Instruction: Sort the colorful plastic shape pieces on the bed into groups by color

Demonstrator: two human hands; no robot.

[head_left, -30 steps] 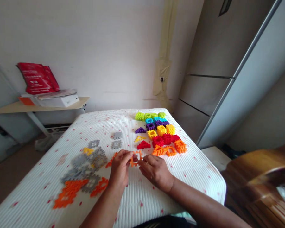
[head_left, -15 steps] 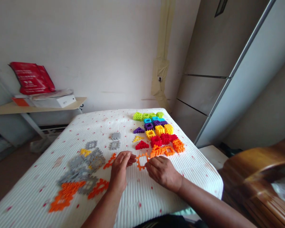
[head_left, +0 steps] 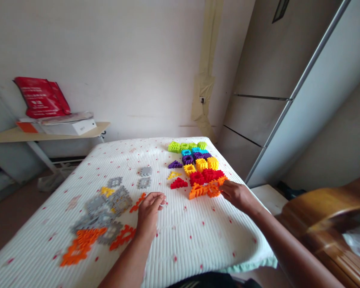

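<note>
At the front of the colour-sorted stacks, my right hand (head_left: 238,196) is closed on an orange square frame piece (head_left: 214,189) by its right edge. Its fingertips cover part of the orange stack (head_left: 223,180) there. Beside it stand orange triangle pieces (head_left: 197,191). My left hand (head_left: 151,208) hovers above the quilt with its fingers curled together, and nothing shows in them. Close to its left lies an orange triangle piece (head_left: 137,203). Another orange triangle (head_left: 123,237) rests near my left wrist.
Grey interlocking pieces (head_left: 99,218) lie heaped at the left, with more orange pieces (head_left: 82,246) in front. Red (head_left: 197,178), yellow (head_left: 201,164), purple, blue and green (head_left: 184,147) stacks stand at the right on the white quilt (head_left: 180,248). A wooden chair (head_left: 327,212) is at the right.
My right hand has carried the orange square frame piece from the middle of the quilt rightward and away from me to the orange stacks. My left hand has barely moved.
</note>
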